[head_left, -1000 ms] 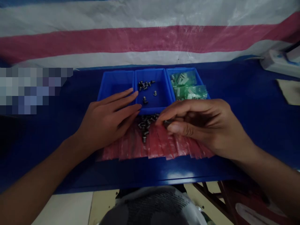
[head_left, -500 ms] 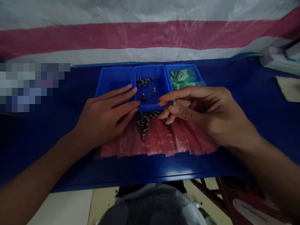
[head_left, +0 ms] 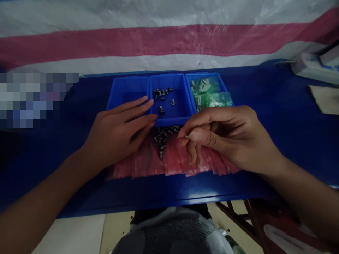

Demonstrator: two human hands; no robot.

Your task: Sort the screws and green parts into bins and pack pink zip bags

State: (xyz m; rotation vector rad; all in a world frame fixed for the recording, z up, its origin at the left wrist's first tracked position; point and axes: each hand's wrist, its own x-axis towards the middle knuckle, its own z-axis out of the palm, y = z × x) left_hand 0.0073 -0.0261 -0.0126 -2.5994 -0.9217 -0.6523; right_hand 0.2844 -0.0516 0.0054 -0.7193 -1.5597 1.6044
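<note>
My right hand pinches a small screw between thumb and forefinger, above the red plastic bags; most of the screw is hidden by the fingertips. My left hand lies with fingers stretched out at the front of the left blue bin, its fingertips close to the middle blue bin. Inside the middle bin are several loose screws. More dark screws lie in a pile on the red bags, between my two hands.
The right blue bin holds green-tinted bags with small metal parts. Behind the blue table hangs a striped sheet. A white device and a beige pad are at the far right.
My right hand has come down and slightly toward me, turning its fingertips downward with the screw still pinched. The left hand has stayed nearly still.
</note>
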